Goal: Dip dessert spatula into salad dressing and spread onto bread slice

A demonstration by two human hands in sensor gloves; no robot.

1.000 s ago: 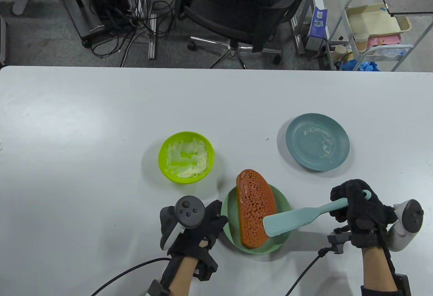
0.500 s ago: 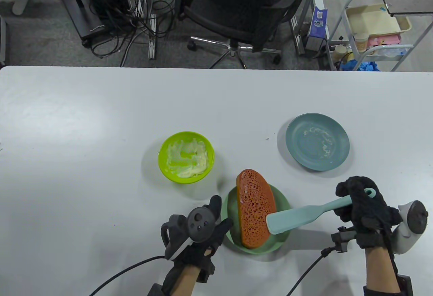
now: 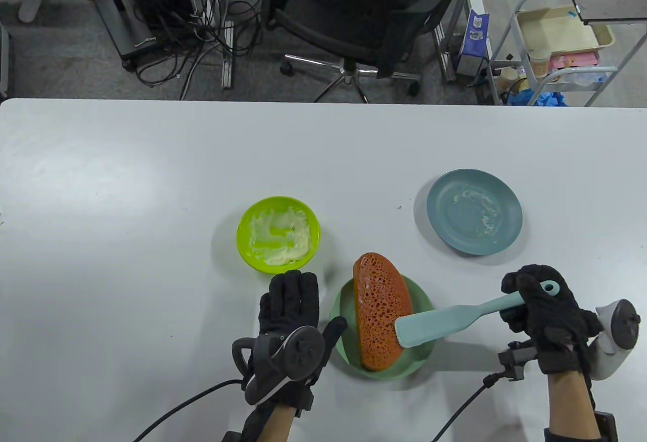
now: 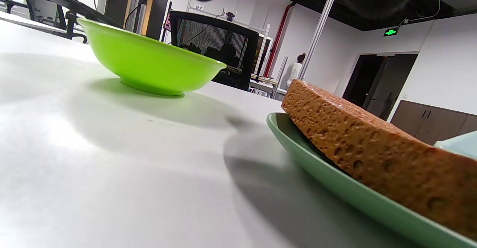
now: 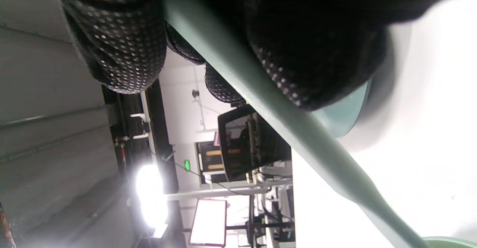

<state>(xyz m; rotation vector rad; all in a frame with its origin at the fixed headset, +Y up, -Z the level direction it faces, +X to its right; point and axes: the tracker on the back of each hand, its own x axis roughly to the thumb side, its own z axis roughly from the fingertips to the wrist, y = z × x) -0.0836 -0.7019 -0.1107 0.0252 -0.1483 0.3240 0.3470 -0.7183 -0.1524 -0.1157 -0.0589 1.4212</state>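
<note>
Both hands wear black knit gloves; the right wrist view shows pale dots speckling the fabric. The left hand [image 3: 289,310] carries a dark grey tracker with round buttons and a white underside. The right hand [image 3: 543,310] carries a light grey one. A black cable trails from each wrist's black mount.

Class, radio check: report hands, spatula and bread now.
Left hand open, flat beside green plate. Right hand grips spatula, blade over bread slice. Nothing in the way.
</note>
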